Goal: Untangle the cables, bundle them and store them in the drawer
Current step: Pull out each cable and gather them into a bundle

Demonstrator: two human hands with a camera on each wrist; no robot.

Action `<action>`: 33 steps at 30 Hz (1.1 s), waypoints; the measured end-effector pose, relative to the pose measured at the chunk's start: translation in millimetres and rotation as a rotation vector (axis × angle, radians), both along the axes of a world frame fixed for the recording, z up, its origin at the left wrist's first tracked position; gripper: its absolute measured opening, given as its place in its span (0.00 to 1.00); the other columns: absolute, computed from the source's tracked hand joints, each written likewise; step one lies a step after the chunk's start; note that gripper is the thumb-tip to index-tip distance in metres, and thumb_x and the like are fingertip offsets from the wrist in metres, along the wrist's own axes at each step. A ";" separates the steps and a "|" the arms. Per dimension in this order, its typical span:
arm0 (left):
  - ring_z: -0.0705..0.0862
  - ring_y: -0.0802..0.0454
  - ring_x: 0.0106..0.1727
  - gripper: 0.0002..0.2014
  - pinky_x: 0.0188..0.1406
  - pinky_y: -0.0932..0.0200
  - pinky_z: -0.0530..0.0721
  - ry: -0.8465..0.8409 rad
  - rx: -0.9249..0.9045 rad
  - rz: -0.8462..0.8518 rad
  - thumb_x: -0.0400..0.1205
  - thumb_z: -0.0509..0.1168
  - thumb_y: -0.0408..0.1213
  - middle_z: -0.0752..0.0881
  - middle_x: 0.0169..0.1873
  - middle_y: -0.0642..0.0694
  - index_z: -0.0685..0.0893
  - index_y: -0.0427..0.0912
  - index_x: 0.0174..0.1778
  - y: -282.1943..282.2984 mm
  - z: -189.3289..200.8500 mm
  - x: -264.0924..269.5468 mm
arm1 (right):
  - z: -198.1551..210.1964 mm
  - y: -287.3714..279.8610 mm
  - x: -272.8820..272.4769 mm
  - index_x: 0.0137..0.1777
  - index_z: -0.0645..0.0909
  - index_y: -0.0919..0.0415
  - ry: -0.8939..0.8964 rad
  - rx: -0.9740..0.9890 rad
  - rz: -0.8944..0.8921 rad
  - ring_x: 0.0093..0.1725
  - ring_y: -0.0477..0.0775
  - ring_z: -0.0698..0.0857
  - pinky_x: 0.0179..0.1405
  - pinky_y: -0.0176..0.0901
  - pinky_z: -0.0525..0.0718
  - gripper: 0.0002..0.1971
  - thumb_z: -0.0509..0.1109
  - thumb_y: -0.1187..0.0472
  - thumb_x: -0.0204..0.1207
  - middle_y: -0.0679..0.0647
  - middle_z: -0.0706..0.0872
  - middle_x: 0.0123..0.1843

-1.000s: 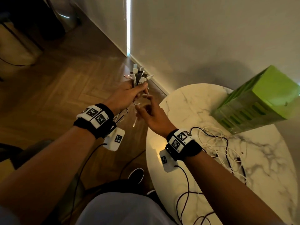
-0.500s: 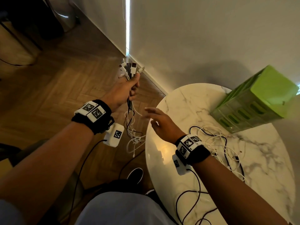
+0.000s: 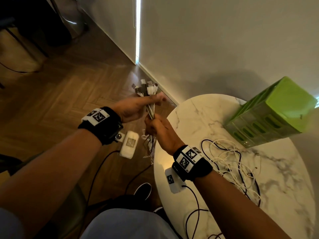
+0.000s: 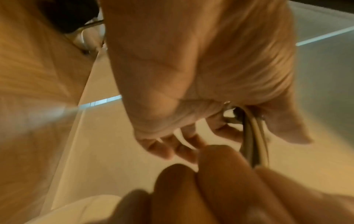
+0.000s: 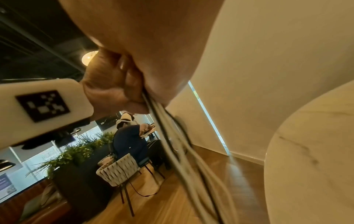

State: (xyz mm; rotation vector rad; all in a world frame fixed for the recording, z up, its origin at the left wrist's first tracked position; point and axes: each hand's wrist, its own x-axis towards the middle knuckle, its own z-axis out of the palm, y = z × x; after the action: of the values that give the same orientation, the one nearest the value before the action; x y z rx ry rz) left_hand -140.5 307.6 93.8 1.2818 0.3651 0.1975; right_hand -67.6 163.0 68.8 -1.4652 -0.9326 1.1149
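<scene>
The left hand [image 3: 136,109] grips a bundle of cables [image 3: 150,111] just below the plugs [image 3: 146,88], with fingers and thumb curled round the strands. The plugs, white and dark, stand grouped above the thumb, pointing away from the person. The bundle is held in the air over the wooden floor [image 3: 60,100], just beside the rim of the round marble table [image 3: 284,204].

The right hand [image 3: 158,131] grips the same bundle directly below the left hand, fingers closed round the strands. The two hands are nearly touching. In the left wrist view, the strands [image 4: 252,144] run from the left hand [image 4: 191,75] down into the curled right-hand fingers [image 4: 220,174]. In the right wrist view, the strands [image 5: 172,144] leave the closed right hand [image 5: 124,84] and hang downward as several white and dark lines.

Below the right hand, the loose ends [image 3: 150,145] of the bundle hang beside the table edge.

A second heap of loose cables [image 3: 233,161], white and black, lies tangled on the table to the right of the right wrist. A green drawer unit [image 3: 269,114] stands on the far side of the table, near the wall [image 3: 224,40]. Its drawers appear closed, though the front is blurred
</scene>
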 end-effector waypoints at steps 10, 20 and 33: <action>0.84 0.52 0.70 0.34 0.63 0.54 0.86 -0.079 0.096 -0.174 0.73 0.81 0.43 0.82 0.67 0.45 0.75 0.43 0.73 -7.6 -14.0 12.7 | 19.7 10.7 32.5 0.33 0.81 0.47 0.173 -0.076 -0.206 0.33 0.47 0.71 0.40 0.44 0.71 0.15 0.59 0.56 0.80 0.43 0.73 0.28; 0.83 0.50 0.39 0.15 0.46 0.53 0.80 0.337 1.040 0.212 0.87 0.62 0.49 0.86 0.39 0.49 0.85 0.41 0.46 46.0 -77.4 22.1 | 66.9 5.1 38.8 0.33 0.71 0.56 0.495 0.165 -0.076 0.43 0.60 0.77 0.68 0.55 0.74 0.10 0.58 0.65 0.76 0.53 0.74 0.31; 0.85 0.39 0.66 0.32 0.54 0.61 0.84 0.447 0.492 -0.626 0.84 0.62 0.63 0.84 0.69 0.38 0.76 0.43 0.77 -6.2 -105.5 5.6 | 50.0 7.0 68.6 0.36 0.64 0.54 0.480 0.018 -0.294 0.29 0.50 0.58 0.39 0.47 0.69 0.11 0.54 0.60 0.81 0.49 0.58 0.29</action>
State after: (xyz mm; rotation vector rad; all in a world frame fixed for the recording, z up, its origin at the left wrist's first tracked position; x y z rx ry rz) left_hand -135.0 301.4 -11.8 1.8663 0.2825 -0.5724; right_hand 1.0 170.0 118.8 -1.1936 -0.3779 1.1598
